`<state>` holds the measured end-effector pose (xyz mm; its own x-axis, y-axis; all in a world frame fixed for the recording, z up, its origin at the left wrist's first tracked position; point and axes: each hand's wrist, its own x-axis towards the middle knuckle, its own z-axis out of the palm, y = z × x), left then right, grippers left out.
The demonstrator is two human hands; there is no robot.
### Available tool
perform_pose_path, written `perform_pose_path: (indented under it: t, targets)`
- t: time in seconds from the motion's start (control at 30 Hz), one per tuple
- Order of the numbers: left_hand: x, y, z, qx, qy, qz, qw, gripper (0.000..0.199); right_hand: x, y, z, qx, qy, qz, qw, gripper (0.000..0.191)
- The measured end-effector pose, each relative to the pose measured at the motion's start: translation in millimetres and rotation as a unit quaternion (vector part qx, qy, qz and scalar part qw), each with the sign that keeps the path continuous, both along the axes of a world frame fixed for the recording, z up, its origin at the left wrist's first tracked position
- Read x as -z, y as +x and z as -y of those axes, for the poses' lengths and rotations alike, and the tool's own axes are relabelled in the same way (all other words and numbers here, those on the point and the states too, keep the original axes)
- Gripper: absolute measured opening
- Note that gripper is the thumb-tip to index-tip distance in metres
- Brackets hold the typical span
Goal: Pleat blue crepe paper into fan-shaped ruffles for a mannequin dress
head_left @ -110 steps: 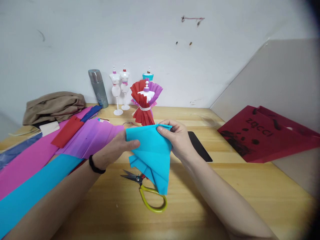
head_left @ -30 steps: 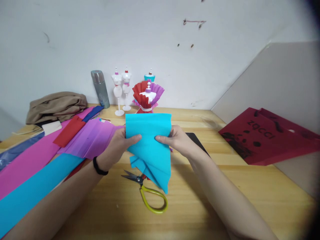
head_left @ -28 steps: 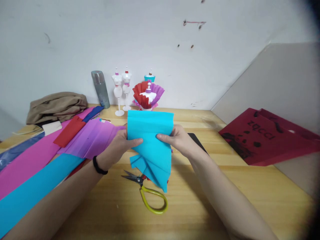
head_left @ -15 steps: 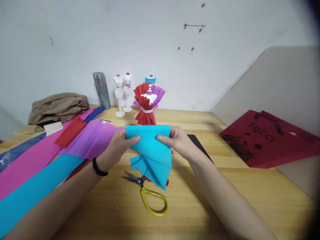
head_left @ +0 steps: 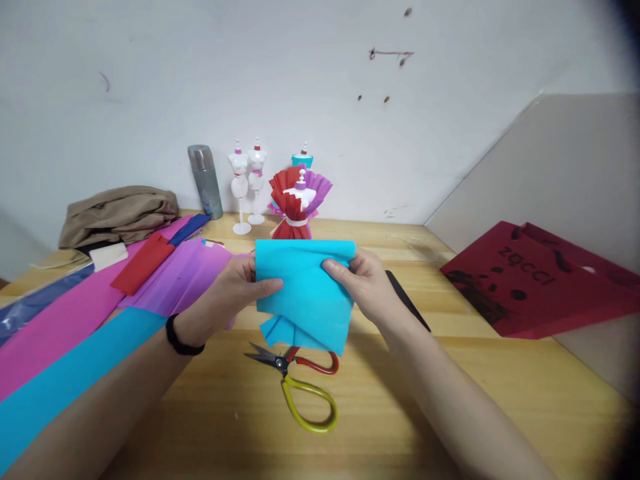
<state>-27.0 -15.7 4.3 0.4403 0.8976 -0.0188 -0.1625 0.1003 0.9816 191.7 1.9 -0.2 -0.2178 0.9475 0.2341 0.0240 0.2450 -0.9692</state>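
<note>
Between my hands I hold a piece of turquoise crepe paper (head_left: 306, 280) with a folded upper edge and a pleated lower end. My left hand (head_left: 250, 283) pinches its left side, thumb in front and fingers behind. At the upper right corner my right hand (head_left: 363, 280) grips it the same way. Scissors (head_left: 281, 364) with one red and one yellow handle lie on the table, blades apart, just below the paper. Behind the paper stands a small white dress form (head_left: 299, 195) wrapped in pleated red and purple paper, its lower part hidden.
Two bare white mini dress forms (head_left: 240, 180) and a thermos (head_left: 205, 183) stand by the wall. Colourful crepe paper strips (head_left: 90, 347) and a brown cloth (head_left: 120, 213) lie left. A black flat object (head_left: 407, 300) and a red paper bag (head_left: 540, 280) are on the right.
The turquoise paper has been raised slightly and spread wider, with its lower end higher. My right hand moved right and up. The scissors' red handle now shows.
</note>
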Motion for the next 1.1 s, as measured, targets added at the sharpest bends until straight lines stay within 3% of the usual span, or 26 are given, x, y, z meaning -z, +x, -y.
perform_pose_path:
  t: [0.13,0.33,0.5,0.7,0.9,1.1]
  targets:
    - [-6.5,0,3,-0.009,0.013,-0.019,1.0,0.037,-3.2,0,4,0.007,-0.003,-0.009,1.0,0.037]
    - [-4.9,2,3,-0.013,0.019,0.001,1.0,0.034,-8.6,-1,6,-0.076,-0.074,0.0,0.994,0.037]
    - [-9.5,0,4,-0.023,0.047,-0.007,0.999,0.024,-6.4,-2,5,-0.093,-0.1,-0.028,0.99,0.033]
    - [3.1,4,4,-0.026,0.043,0.035,0.998,0.027,1.3,-4,4,-0.072,-0.098,-0.041,0.992,0.033]
    - [15.0,8,4,-0.019,0.012,0.048,0.999,0.032,10.3,-8,0,-0.029,-0.027,0.027,0.999,0.03]
    - [18.5,3,-4,0.031,-0.006,0.097,0.995,0.036,12.3,-5,-4,-0.095,-0.054,0.067,0.992,0.029]
